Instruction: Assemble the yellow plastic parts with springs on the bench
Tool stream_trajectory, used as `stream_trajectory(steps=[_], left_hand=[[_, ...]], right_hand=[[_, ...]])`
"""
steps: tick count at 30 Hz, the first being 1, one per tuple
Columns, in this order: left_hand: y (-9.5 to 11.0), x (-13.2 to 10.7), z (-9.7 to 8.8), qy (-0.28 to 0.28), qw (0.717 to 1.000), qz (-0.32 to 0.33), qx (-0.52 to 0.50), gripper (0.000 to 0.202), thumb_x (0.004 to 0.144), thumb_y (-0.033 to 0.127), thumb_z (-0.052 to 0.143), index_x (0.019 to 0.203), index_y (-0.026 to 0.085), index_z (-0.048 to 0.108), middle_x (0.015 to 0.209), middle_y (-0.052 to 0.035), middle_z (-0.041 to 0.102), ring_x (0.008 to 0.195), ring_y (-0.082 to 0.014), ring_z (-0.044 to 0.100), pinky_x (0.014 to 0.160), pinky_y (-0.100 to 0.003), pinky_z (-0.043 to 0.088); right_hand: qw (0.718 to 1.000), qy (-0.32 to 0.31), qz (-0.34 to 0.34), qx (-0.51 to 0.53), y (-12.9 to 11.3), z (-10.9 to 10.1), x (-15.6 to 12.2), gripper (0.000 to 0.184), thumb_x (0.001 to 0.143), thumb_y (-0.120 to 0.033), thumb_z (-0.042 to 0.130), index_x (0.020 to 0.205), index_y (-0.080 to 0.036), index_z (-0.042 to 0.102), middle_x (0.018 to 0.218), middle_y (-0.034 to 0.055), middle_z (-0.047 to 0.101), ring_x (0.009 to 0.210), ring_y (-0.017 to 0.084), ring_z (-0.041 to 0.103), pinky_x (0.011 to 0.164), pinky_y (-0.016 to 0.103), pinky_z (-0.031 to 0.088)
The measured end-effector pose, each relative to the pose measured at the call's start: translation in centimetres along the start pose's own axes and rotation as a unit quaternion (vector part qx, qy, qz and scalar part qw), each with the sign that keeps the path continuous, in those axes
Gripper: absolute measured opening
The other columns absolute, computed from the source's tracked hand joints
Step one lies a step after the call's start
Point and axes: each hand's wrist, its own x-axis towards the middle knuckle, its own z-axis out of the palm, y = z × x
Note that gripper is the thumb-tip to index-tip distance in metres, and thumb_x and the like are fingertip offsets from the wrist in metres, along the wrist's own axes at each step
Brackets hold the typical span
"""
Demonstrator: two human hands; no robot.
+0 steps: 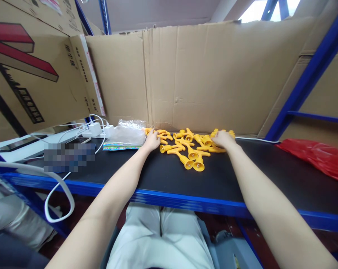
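Several glossy yellow plastic pieces, each with a flared cup-like end and a branching top, lie in a loose pile (193,153) on the black tabletop (169,179). Some cups face me and show a small metallic part inside. At the pile's left end, my left hand (153,139) is closed over a yellow piece, which shows on both sides of the fingers. My right hand (224,139) grips a yellow piece (215,132) at the right end, with knobby yellow ends sticking out past the fingers. Both hands partly cover what they hold.
Clear plastic bags (128,133) lie left of my left hand, over a colourful printed packet (121,146). Farther left are white chargers (95,129) with cables and a blurred-out object (69,157). Red plastic (316,157) lies at right. A cardboard wall (213,78) stands behind; a blue rail (185,200) edges the front.
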Motion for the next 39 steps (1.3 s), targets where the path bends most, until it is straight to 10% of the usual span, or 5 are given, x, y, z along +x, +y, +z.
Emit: stream_trajectory(steps=[14,23,29,35,39], left_hand=[[5.3,-2.1,-2.5,-0.226,0.961,0.157,0.026,0.020,0.077,0.026,0.056,0.092,0.016,0.065,0.087,-0.0041,0.069,0.077,-0.0168,0.061,0.071,-0.026,0.045],[4.9,-2.0,-1.8,-0.200,0.970,0.130,0.046,0.031,0.078,0.024,0.053,0.107,0.016,0.062,0.091,-0.0068,0.068,0.083,-0.0201,0.062,0.079,-0.031,0.047],[5.3,-1.9,-2.3,-0.184,0.980,0.081,0.007,0.033,0.080,0.016,0.044,0.103,0.018,0.067,0.093,-0.0052,0.070,0.090,-0.0195,0.063,0.088,-0.032,0.046],[5.6,-1.4,-2.7,-0.052,0.987,0.099,-0.119,0.029,0.085,0.015,0.038,0.099,0.015,0.064,0.095,-0.0075,0.066,0.090,-0.0185,0.060,0.088,-0.036,0.047],[6.6,-1.7,-2.2,0.033,0.964,0.146,-0.221,0.025,0.089,0.022,0.041,0.107,0.014,0.057,0.109,-0.0104,0.059,0.096,-0.0171,0.058,0.089,-0.034,0.047]], right_hand=[[0.984,-0.123,-0.014,-0.130,-4.1,-2.9,-3.2,0.047,0.078,-0.025,0.059,0.122,-0.009,0.060,0.123,0.0225,0.057,0.120,0.033,0.049,0.095,0.045,0.038],[0.978,-0.114,-0.001,-0.176,-2.4,-0.9,-2.5,0.076,0.074,-0.025,0.063,0.143,-0.007,0.035,0.145,0.0276,0.032,0.133,0.039,0.031,0.106,0.057,0.019],[0.987,-0.090,-0.016,-0.136,-2.7,-1.2,-2.4,0.060,0.074,-0.032,0.065,0.128,-0.007,0.055,0.127,0.0293,0.052,0.120,0.042,0.046,0.095,0.058,0.033],[0.988,-0.057,-0.131,0.060,-6.0,-2.8,-4.1,0.027,0.085,-0.037,0.052,0.090,-0.017,0.069,0.097,0.0147,0.069,0.095,0.027,0.062,0.081,0.038,0.045],[0.924,-0.104,-0.235,0.282,-9.1,-1.7,-6.3,0.037,0.090,-0.048,0.044,0.084,-0.017,0.064,0.087,0.0092,0.069,0.084,0.021,0.063,0.078,0.034,0.048]])
